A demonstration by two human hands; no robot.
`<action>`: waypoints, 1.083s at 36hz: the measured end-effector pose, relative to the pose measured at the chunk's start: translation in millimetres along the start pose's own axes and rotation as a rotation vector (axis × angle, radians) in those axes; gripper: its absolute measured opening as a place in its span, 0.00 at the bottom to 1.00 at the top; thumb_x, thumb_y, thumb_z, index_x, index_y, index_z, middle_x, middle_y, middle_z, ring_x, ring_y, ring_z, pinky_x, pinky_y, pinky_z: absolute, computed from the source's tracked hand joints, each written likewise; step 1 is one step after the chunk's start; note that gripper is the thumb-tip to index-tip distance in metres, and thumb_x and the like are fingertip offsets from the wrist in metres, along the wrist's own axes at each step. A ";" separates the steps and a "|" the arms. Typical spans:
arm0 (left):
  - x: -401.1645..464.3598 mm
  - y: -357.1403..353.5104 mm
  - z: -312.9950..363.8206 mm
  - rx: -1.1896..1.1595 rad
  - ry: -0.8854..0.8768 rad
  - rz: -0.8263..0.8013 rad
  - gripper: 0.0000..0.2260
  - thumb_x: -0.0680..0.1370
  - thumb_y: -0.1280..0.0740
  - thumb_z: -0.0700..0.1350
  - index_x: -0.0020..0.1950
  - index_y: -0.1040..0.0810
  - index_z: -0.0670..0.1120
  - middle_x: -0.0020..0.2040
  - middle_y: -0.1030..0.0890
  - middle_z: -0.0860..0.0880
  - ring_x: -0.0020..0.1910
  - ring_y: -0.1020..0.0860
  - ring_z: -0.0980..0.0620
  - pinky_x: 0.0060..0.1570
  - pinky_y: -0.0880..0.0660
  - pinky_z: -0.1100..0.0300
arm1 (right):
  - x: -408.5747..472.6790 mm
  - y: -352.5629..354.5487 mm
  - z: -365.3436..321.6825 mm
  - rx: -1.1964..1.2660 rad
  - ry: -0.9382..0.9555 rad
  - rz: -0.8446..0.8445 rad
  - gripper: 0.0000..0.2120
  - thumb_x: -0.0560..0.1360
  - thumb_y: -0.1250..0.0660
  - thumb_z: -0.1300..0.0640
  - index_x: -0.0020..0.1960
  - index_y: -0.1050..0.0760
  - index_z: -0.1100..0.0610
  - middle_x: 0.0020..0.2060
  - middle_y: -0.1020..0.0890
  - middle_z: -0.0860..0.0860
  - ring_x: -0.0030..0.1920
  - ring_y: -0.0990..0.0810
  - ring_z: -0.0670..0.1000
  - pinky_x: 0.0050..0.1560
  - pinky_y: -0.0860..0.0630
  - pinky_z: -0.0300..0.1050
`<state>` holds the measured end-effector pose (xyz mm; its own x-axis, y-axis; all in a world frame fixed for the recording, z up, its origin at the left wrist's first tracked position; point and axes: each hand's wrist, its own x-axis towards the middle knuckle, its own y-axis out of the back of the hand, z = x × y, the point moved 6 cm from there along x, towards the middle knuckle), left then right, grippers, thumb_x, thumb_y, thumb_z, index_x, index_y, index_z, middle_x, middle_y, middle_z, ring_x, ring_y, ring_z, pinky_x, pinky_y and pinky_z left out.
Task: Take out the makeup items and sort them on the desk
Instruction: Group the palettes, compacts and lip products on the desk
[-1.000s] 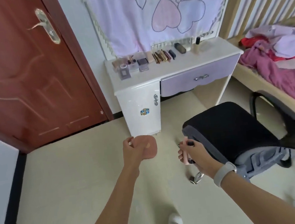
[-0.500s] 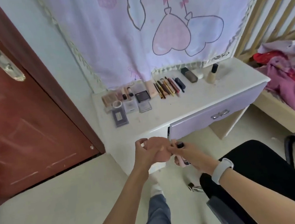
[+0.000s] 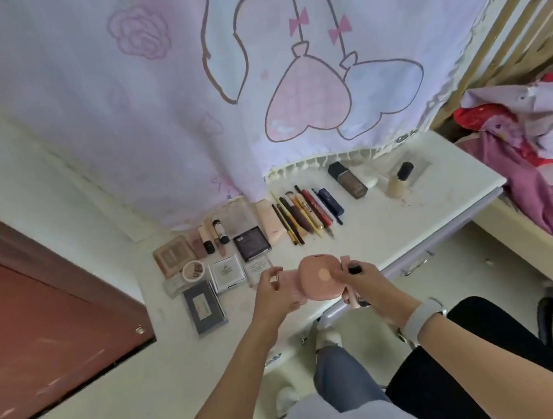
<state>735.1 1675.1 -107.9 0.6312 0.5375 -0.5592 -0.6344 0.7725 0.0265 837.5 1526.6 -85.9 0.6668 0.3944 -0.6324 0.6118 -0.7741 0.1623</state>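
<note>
My left hand (image 3: pixel 273 296) grips a round pink compact (image 3: pixel 321 278) over the front edge of the white desk (image 3: pixel 389 217). My right hand (image 3: pixel 366 283) holds a pink tube with a dark cap (image 3: pixel 354 285) and its fingertips touch the compact's lid. On the desk lie sorted makeup items: palettes and flat cases (image 3: pixel 227 270) at the left, a row of pencils and brushes (image 3: pixel 306 212) in the middle, a dark foundation bottle (image 3: pixel 347 180) and a beige bottle with a black cap (image 3: pixel 399 181) at the right.
A purple drawer front (image 3: pixel 421 254) runs under the desk edge. A black office chair (image 3: pixel 490 340) stands at my lower right. A red-brown door (image 3: pixel 40 322) is at the left, a bed with pink bedding (image 3: pixel 547 178) at the right, a printed cloth (image 3: pixel 252 74) hangs behind.
I have walked up to the desk and the view has closed in on it. My hands came together, and my right fingertips now touch the compact held by my left hand.
</note>
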 end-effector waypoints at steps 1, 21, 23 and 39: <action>6.9 0.8 -1.5 0.026 0.007 0.021 0.11 0.81 0.41 0.39 0.63 0.32 0.48 0.50 0.26 0.49 0.43 0.24 0.52 0.42 0.21 0.55 | 6.3 5.9 -1.1 0.000 -0.009 0.022 0.04 0.76 0.35 0.61 0.45 0.28 0.61 0.28 0.28 0.56 0.28 0.29 0.52 0.31 0.31 0.42; 96.9 -73.8 -34.9 0.248 0.070 0.607 0.18 0.81 0.46 0.39 0.72 0.33 0.46 0.66 0.25 0.44 0.60 0.25 0.44 0.59 0.27 0.51 | 206.3 140.6 -22.4 -0.495 0.061 0.113 0.11 0.78 0.40 0.51 0.44 0.28 0.58 0.38 0.22 0.55 0.36 0.26 0.54 0.35 0.32 0.43; 96.5 -81.1 -35.0 0.271 0.069 0.703 0.18 0.81 0.45 0.41 0.72 0.33 0.47 0.65 0.24 0.43 0.59 0.25 0.43 0.59 0.27 0.48 | 216.0 147.1 -22.5 -0.523 0.067 0.050 0.10 0.79 0.40 0.52 0.45 0.28 0.58 0.39 0.22 0.55 0.38 0.25 0.53 0.35 0.32 0.43; 102.0 -101.1 -42.8 0.717 -0.140 1.041 0.18 0.77 0.44 0.50 0.59 0.22 0.44 0.51 0.23 0.41 0.46 0.27 0.41 0.45 0.31 0.48 | 196.1 112.8 -54.2 -1.063 1.210 -0.113 0.17 0.71 0.35 0.58 0.60 0.26 0.58 0.47 0.21 0.55 0.38 0.21 0.55 0.33 0.24 0.43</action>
<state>844.5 1637.3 -203.1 0.0513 0.9949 0.0863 -0.5017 -0.0491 0.8636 1060.3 1543.5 -150.6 0.2130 0.9608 0.1775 0.3384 -0.2429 0.9091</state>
